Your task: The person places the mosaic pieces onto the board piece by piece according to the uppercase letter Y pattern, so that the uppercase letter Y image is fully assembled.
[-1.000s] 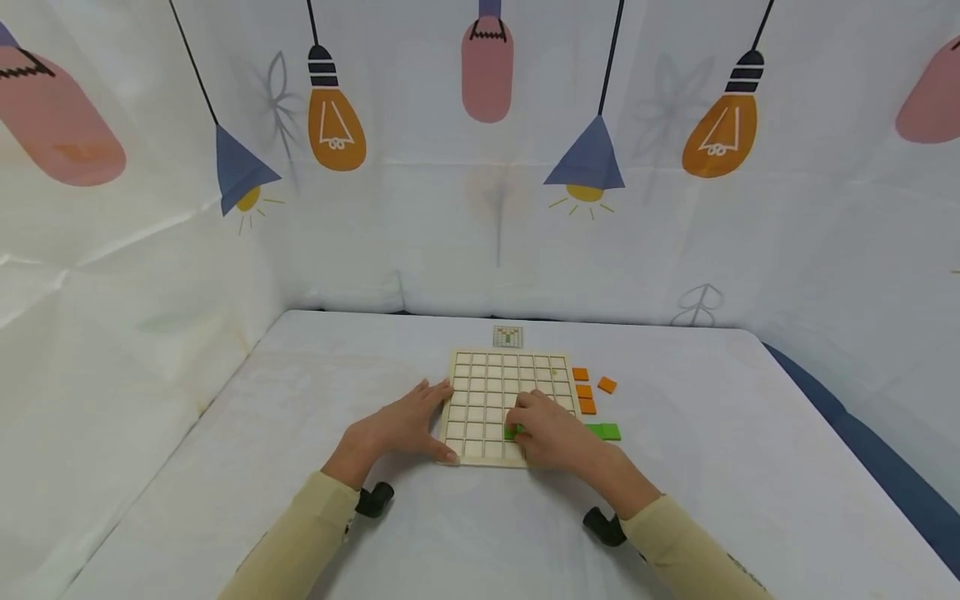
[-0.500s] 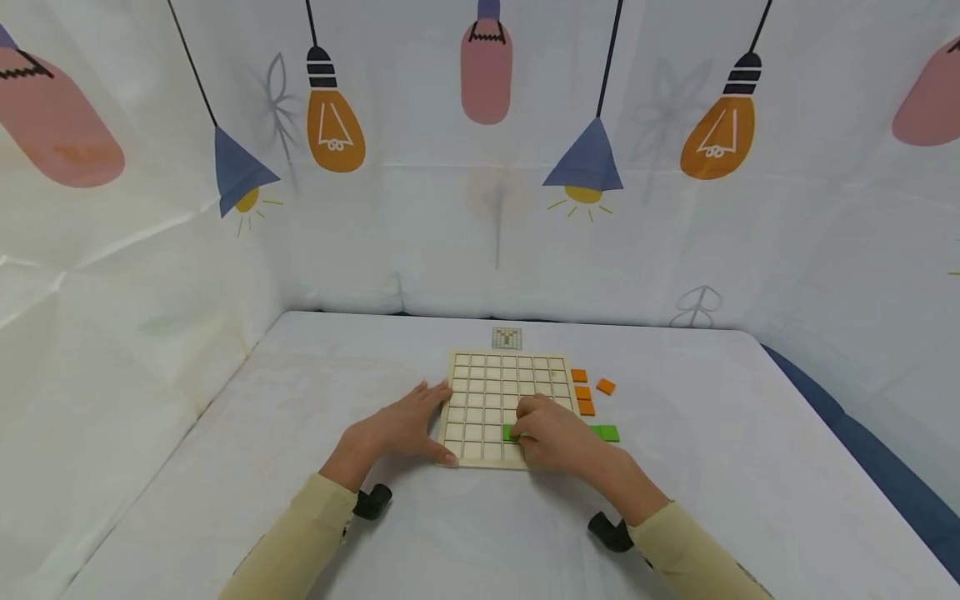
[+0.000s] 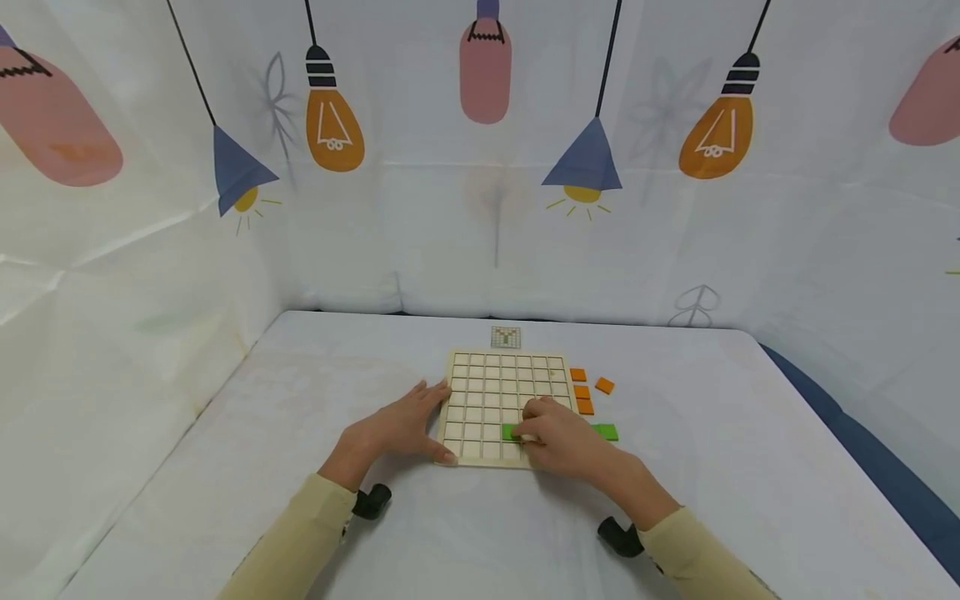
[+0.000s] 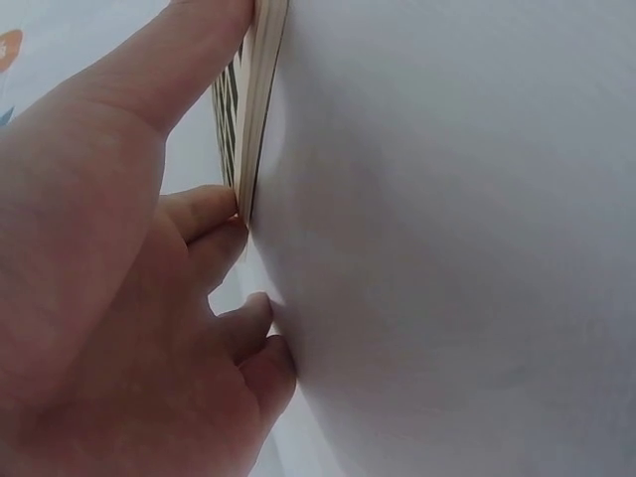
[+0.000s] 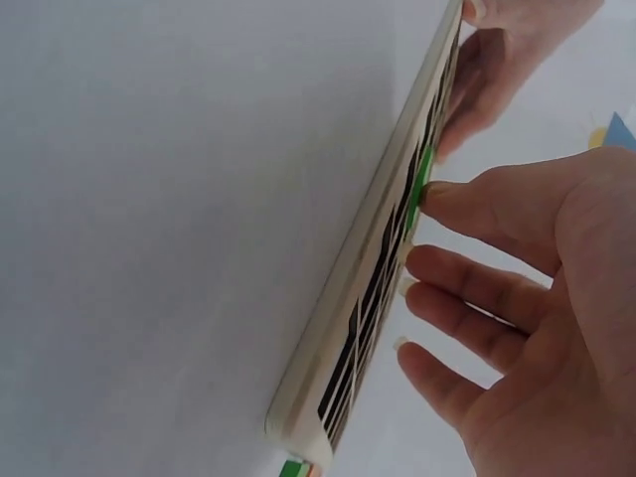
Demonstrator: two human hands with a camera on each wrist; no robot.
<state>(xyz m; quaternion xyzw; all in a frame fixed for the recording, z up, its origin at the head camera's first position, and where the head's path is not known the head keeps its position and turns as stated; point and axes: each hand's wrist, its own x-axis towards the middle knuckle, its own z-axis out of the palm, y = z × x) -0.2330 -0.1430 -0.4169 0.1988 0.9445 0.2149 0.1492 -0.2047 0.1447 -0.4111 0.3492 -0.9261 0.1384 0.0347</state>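
Observation:
A light wooden grid board (image 3: 474, 400) lies on the white table. My left hand (image 3: 405, 421) is spread at its left side, fingers along the edge and thumb at the near left corner; the left wrist view shows the thumb (image 4: 189, 50) against the board's rim. A green square tile (image 3: 508, 432) lies in a cell in the lower part of the grid. My right hand (image 3: 558, 437) is over the board's lower right. In the right wrist view its thumb tip touches the green tile (image 5: 417, 189), while the other fingers (image 5: 467, 288) are loosely extended near the board, holding nothing.
Several orange tiles (image 3: 583, 392) lie along the board's right side, one apart from them (image 3: 604, 385). More green tiles (image 3: 606, 432) sit to the right, partly behind the right hand. A small patterned card (image 3: 506, 337) lies beyond the board's far edge. A printed curtain (image 3: 420, 225) hangs behind.
My right hand has shifted slightly to the right, so more of the green tile on the board shows. The left hand and the board keep their places.

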